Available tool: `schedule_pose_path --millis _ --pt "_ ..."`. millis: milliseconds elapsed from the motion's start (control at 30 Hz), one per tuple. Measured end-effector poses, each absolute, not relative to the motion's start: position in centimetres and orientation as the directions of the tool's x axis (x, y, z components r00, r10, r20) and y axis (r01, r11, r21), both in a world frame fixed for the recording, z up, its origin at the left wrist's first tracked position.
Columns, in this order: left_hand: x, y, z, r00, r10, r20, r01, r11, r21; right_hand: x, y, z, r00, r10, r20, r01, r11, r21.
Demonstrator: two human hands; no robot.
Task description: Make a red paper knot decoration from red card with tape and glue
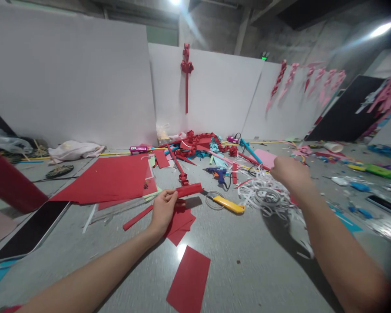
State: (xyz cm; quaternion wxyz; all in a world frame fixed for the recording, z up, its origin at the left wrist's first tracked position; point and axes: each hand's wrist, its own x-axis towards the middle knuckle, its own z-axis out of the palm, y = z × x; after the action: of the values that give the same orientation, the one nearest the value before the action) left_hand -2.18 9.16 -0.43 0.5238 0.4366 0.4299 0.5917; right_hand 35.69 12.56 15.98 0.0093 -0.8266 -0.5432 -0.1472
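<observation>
My left hand (164, 211) is closed on a rolled strip of red paper (190, 190), pinched between thumb and fingers just above the floor. Under that hand lie several red paper pieces (179, 230) and a thin red paper stick (138, 218). My right hand (289, 176) is raised over a tangle of white paper strips (263, 191). Its fingers are curled into a fist, and whatever may be inside is hidden. Between the hands rests a yellow utility knife (230, 204) beside a wire ring. Farther back is a blue glue gun (220, 174).
Large red sheets (111, 180) and a black-screened tablet or phone (32, 230) lie at left. A red card (189, 278) sits near me. Red paper chains (198, 145) pile against white panels (211, 87), where a red paper ornament (187, 69) hangs. Scattered craft scraps cover the right.
</observation>
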Motion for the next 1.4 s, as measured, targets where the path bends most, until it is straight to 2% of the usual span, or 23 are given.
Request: schedule_pose_path --millis 100,133,200,300,400,500,600,833,967,1133,1400 --pt "-2.2 9.0 -0.2 -0.056 0.996 0.071 -0.229 -0.082 0.97 35.3 12.3 16.8 0.31 0.923 0.228 0.939 -0.335 0.08" --pt "-2.1 8.9 0.0 -0.049 0.996 0.075 -0.22 -0.084 0.972 34.6 12.2 16.9 0.229 0.948 0.219 0.97 -0.242 0.035" --pt "-1.9 8.6 0.4 -0.018 0.996 0.086 -0.203 -0.087 0.975 32.4 11.9 16.9 -0.024 0.98 0.199 0.994 0.043 -0.095" --pt "-1.6 7.9 0.9 0.069 0.991 0.113 -0.165 -0.101 0.981 28.7 11.2 15.4 -0.398 0.903 0.161 0.818 0.429 -0.384" --pt "-1.4 7.4 1.2 0.159 0.976 0.151 -0.117 -0.133 0.984 25.7 10.7 12.7 -0.6 0.788 0.135 0.654 0.581 -0.484" --pt "-1.3 7.2 1.3 0.194 0.966 0.171 -0.066 -0.161 0.985 23.7 10.5 10.3 -0.689 0.718 0.096 0.564 0.615 -0.551" --pt "-1.4 7.1 1.4 0.201 0.963 0.18 -0.04 -0.176 0.984 22.6 10.5 9.4 -0.716 0.698 0.018 0.558 0.588 -0.585" --pt "-1.3 6.7 1.8 0.271 0.95 0.153 -0.121 -0.124 0.985 21.9 10.6 9.6 -0.718 0.69 -0.09 0.567 0.506 -0.65" --pt "-1.4 6.5 1.6 0.345 0.928 0.14 -0.092 -0.115 0.989 21.9 10.6 9.2 -0.715 0.691 -0.111 0.576 0.491 -0.653" --pt "-1.3 6.6 0.9 0.365 0.904 0.223 0.071 -0.266 0.961 21.3 10.0 9.1 -0.738 0.667 -0.097 0.546 0.507 -0.667" --pt "-1.0 6.5 0.7 0.337 0.932 0.135 0.013 -0.148 0.989 21.5 10.5 8.7 -0.729 0.67 -0.139 0.588 0.509 -0.629"
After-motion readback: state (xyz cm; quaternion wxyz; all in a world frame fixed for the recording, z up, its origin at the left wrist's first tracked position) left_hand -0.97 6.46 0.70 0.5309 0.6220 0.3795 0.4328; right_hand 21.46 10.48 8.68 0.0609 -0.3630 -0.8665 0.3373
